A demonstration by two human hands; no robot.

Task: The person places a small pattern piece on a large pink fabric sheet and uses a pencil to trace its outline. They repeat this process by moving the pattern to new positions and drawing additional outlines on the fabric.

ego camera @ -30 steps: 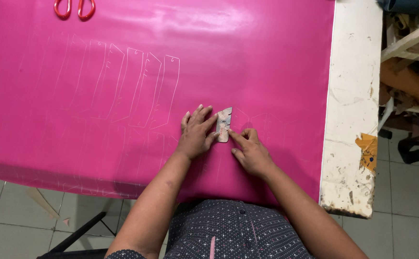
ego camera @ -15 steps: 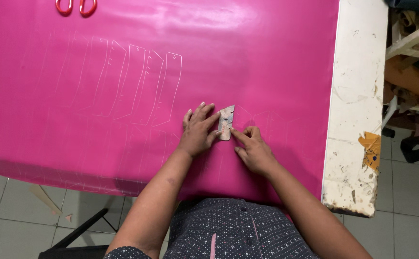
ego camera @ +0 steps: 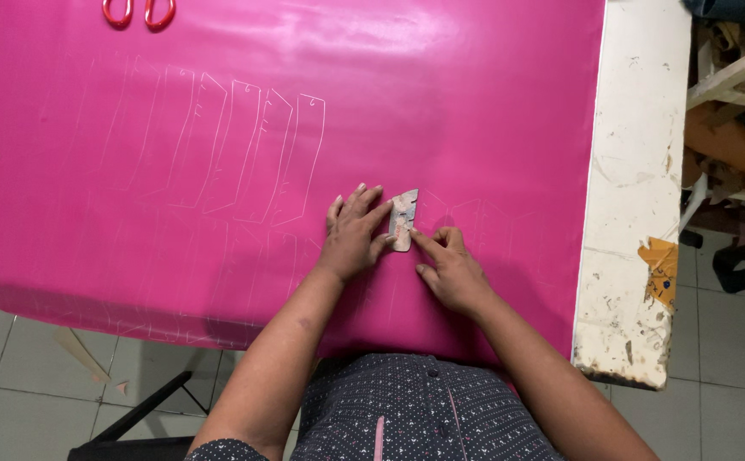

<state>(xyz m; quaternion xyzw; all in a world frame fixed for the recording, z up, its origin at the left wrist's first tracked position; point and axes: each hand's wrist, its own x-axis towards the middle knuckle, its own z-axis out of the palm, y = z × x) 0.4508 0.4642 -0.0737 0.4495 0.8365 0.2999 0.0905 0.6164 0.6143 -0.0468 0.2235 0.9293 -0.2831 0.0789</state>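
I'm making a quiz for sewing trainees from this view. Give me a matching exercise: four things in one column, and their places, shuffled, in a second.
Things:
1. red scissor handles
2. small grey pattern template
3. chalk outlines
4. orange patch

Places:
A. on the white table edge, right
B. between the left hand and right hand
C. top edge of the pink sheet
D. drawn mid-sheet, left of the hands

Pairs: 1-C, 2-B, 3-D, 4-A

worn white table (ego camera: pixel 637 171), pink sheet (ego camera: pixel 441 94) spread over it, red-handled scissors (ego camera: pixel 138 12) on sheet
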